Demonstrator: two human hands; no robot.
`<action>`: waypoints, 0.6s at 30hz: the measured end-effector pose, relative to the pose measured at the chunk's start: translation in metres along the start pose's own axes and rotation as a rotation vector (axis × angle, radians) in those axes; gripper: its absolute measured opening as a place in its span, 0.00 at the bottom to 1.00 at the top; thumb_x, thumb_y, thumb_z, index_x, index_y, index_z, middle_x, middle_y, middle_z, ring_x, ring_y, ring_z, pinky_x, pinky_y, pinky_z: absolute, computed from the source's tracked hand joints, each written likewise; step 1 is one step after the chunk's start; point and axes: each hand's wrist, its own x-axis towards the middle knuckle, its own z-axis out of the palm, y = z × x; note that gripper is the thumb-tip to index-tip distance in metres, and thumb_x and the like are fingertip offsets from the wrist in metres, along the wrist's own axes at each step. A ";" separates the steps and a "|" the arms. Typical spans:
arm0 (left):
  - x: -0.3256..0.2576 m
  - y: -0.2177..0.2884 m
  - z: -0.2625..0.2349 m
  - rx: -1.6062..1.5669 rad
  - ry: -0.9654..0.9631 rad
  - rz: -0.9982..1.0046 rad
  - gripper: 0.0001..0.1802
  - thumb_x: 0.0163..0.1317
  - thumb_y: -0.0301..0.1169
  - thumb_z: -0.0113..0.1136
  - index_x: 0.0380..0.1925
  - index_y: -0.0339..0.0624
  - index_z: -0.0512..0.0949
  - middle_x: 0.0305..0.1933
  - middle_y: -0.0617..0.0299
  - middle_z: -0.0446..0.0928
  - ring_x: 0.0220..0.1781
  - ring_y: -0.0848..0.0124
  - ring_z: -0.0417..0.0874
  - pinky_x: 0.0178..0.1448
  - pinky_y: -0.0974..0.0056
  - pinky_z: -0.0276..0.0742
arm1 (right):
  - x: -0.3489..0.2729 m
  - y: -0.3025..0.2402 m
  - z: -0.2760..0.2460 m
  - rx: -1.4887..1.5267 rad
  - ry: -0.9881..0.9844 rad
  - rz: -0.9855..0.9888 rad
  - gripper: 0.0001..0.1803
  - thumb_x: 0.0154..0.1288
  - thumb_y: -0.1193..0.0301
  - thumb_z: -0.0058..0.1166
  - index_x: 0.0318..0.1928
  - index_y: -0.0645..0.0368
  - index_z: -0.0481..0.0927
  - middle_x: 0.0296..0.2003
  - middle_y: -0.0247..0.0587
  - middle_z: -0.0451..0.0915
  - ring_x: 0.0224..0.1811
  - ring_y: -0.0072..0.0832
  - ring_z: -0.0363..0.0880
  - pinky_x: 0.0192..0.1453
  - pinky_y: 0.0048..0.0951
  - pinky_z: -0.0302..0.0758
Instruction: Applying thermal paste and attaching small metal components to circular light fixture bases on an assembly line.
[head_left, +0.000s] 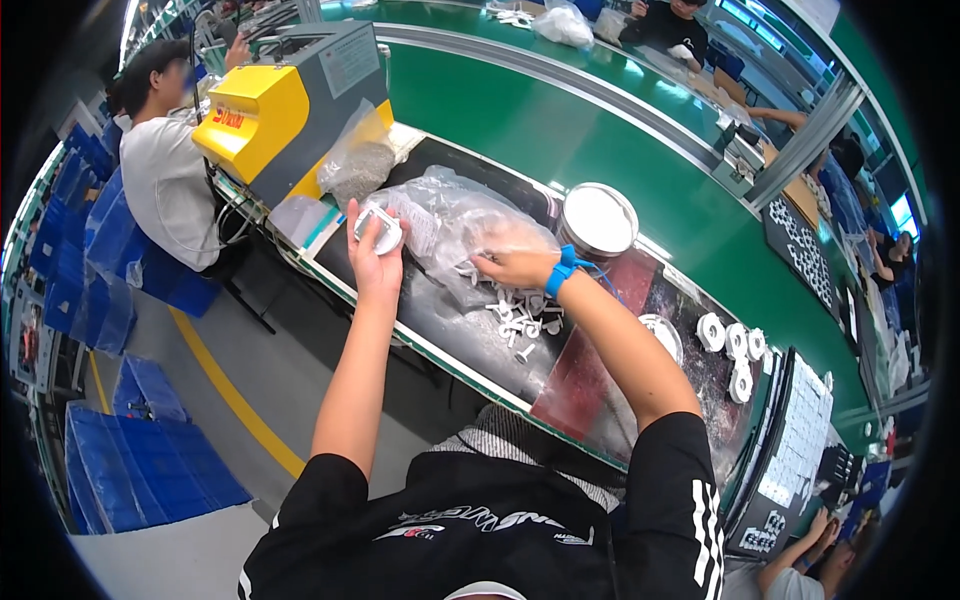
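A: What were the fingers doing?

B: The left hand [374, 255] had its fingers curled round a small white round part [380, 229], thumb on one side and fingertips on the other, so it was pinched and lifted clear of the bench. The right hand [515, 266] had its fingers bent downward and bunched together at the edge of a clear plastic bag [450, 225]; whether they actually nipped a piece I couldn't tell, as the film hid the tips.

A: And just beyond the hands?

B: Below the right hand a scatter of small white pieces [520, 322] lay loose on the dark work mat [450, 330], spilling from the mouth of the bag. That wrist wore a blue wristband [562, 271]. The bag sat crumpled between the two hands, touching the right one.

A: Further out?

B: A round metal tin [598, 221] stood behind the right wrist, near the green conveyor belt [560, 130]. To the right, several white rings [735, 345] stood side by side at the mat's end, beside a tray of white parts [800, 430]. Behind the left hand sat a yellow and grey machine [290, 105], with another person in a white shirt [165, 175] seated beside it. Blue crates [140, 470] were on the floor at the left.
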 end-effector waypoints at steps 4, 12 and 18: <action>0.002 -0.004 -0.005 0.004 0.010 0.022 0.32 0.63 0.21 0.61 0.66 0.53 0.65 0.50 0.56 0.73 0.53 0.58 0.79 0.48 0.45 0.84 | -0.030 -0.026 -0.017 0.310 -0.214 0.054 0.16 0.67 0.57 0.51 0.45 0.56 0.76 0.39 0.52 0.79 0.44 0.51 0.78 0.51 0.47 0.74; -0.003 -0.003 -0.004 0.026 0.006 0.018 0.32 0.63 0.22 0.61 0.67 0.53 0.65 0.54 0.56 0.70 0.56 0.56 0.77 0.50 0.45 0.84 | -0.058 -0.043 -0.025 -0.028 0.054 -0.104 0.11 0.61 0.64 0.57 0.42 0.53 0.78 0.49 0.44 0.77 0.49 0.44 0.78 0.49 0.45 0.77; -0.006 -0.006 -0.001 0.055 -0.024 -0.009 0.30 0.64 0.21 0.60 0.65 0.53 0.67 0.57 0.60 0.68 0.58 0.54 0.76 0.51 0.45 0.83 | -0.017 -0.053 0.019 0.125 0.068 0.080 0.26 0.64 0.61 0.55 0.62 0.50 0.72 0.56 0.48 0.75 0.54 0.51 0.77 0.57 0.48 0.74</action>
